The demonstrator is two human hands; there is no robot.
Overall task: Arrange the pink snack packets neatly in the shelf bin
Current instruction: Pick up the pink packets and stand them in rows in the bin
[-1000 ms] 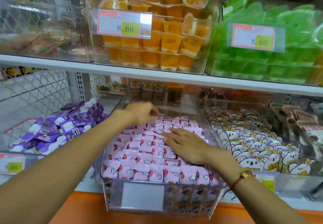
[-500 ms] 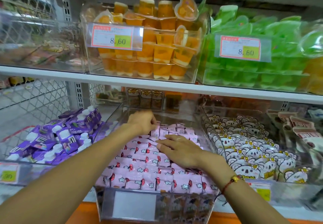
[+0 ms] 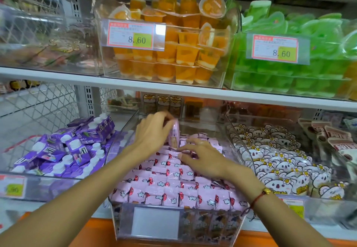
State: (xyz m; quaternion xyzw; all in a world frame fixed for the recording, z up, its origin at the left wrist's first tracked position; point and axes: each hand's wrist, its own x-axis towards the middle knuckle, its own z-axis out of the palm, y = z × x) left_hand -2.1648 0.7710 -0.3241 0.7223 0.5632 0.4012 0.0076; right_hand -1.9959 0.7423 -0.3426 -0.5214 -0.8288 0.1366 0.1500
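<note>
A person's left hand [image 3: 152,134] is pinching one light, crinkly pink snack packet [image 3: 174,135] upright by its edges at the clear bin's [image 3: 234,146] 12 o'clock end, while the right hand [image 3: 201,159] is resting flat-fingered on the slippery packet rows [image 3: 173,185].

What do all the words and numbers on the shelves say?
"8.60": price tag on the orange jelly bin.
"8.60": price tag on the green jelly bin.
"NFC+": purple pouch.
Small print on both tags: too blurred.
Lower tags: mostly unreadable.
Pink packets: no readable words.
</note>
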